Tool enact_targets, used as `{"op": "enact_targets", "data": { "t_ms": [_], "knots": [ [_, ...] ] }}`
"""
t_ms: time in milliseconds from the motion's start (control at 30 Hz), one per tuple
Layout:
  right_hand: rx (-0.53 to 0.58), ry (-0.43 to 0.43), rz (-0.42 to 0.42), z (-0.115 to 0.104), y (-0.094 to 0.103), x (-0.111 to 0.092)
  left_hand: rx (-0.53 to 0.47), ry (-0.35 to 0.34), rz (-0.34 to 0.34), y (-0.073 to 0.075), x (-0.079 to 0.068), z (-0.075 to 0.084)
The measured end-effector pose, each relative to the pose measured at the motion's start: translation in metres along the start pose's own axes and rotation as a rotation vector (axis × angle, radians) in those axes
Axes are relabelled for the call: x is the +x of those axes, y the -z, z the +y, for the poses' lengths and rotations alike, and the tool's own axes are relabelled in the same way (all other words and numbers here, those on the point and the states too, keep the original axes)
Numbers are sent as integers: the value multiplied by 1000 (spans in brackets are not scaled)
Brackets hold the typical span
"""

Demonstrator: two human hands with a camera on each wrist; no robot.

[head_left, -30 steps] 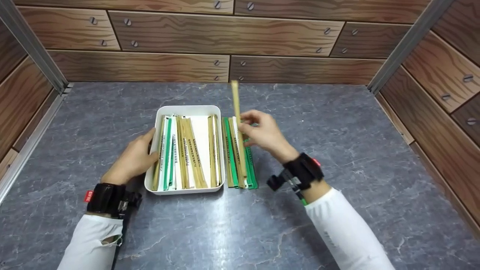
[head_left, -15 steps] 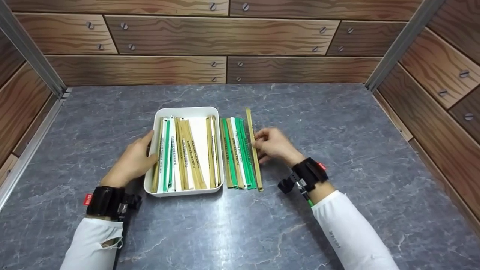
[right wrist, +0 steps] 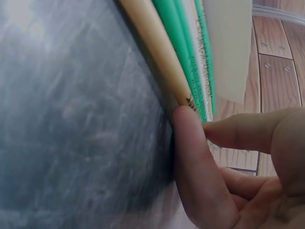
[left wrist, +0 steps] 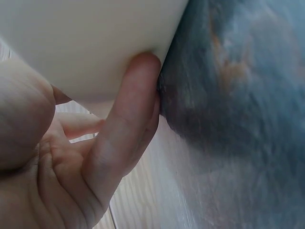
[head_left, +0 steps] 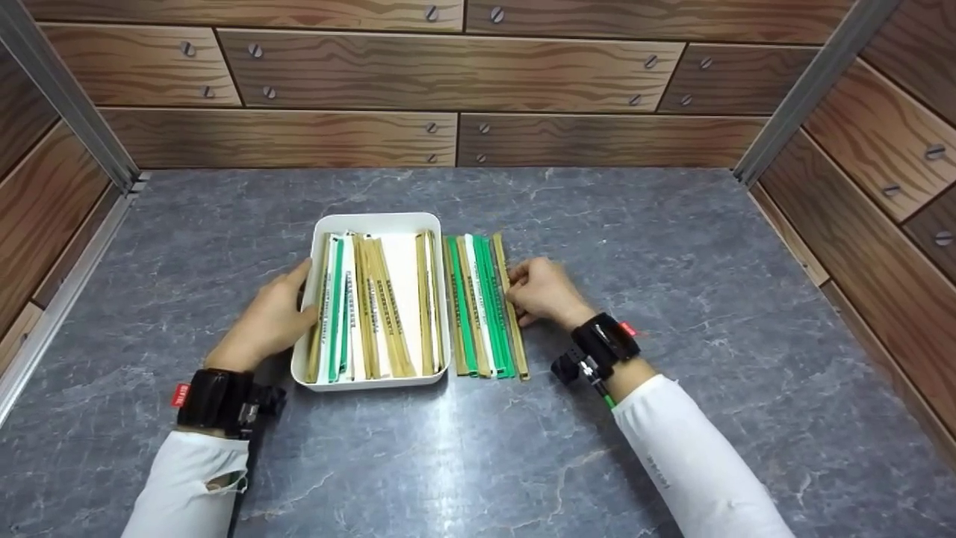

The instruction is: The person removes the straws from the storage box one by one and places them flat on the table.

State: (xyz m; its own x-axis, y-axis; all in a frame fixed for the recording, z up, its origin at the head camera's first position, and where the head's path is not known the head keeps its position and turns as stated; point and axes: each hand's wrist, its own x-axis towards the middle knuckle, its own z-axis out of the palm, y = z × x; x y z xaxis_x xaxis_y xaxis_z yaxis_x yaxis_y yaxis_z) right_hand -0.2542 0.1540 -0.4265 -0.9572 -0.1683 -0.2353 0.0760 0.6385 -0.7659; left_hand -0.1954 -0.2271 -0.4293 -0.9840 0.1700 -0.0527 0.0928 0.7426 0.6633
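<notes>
My right hand [head_left: 549, 293] pinches a tan paper-wrapped straw [head_left: 501, 254] at its right side, on the table. In the right wrist view, one fingertip [right wrist: 186, 119] sits against the tan straw [right wrist: 164, 52] and the thumb comes from the other side. That straw ends a row of wrapped straws in green [head_left: 485, 299], white and tan. To the left stands a white tray [head_left: 377, 222] with several tan, white and green straws [head_left: 366, 314] inside. My left hand [head_left: 272, 317] holds its left side, thumb at the rim and fingers [left wrist: 133, 95] against the outer wall.
The grey marbled tabletop [head_left: 672, 299] surrounds the tray and row. A wood-patterned wall [head_left: 448, 75] closes the back, with similar panels [head_left: 881, 187] at the sides. The row lies close beside the tray's right wall.
My right hand has brought the tan straw from raised over the row to its right end, then lowered it and drawn it nearer me, alongside the green ones. My left hand stays at the tray.
</notes>
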Motion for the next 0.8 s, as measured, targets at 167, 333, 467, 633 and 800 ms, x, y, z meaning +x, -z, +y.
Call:
{"op": "enact_targets", "data": {
  "t_ms": [167, 333, 467, 633, 800],
  "knots": [
    [-28, 37, 21, 1, -3, -1, 4, -3, 6, -1, 0, 0],
    [-36, 51, 23, 1, -4, -1, 9, -14, 12, -1, 0, 0],
    [-17, 42, 14, 0, -6, -1, 5, -18, 14, -1, 0, -1],
    [1, 34, 10, -1, -9, -2, 0, -18, 14, -2, -1, -1],
    [5, 36, 9, 0, -9, -3, 3, -23, 18, -2, -1, 0]
  ]
}}
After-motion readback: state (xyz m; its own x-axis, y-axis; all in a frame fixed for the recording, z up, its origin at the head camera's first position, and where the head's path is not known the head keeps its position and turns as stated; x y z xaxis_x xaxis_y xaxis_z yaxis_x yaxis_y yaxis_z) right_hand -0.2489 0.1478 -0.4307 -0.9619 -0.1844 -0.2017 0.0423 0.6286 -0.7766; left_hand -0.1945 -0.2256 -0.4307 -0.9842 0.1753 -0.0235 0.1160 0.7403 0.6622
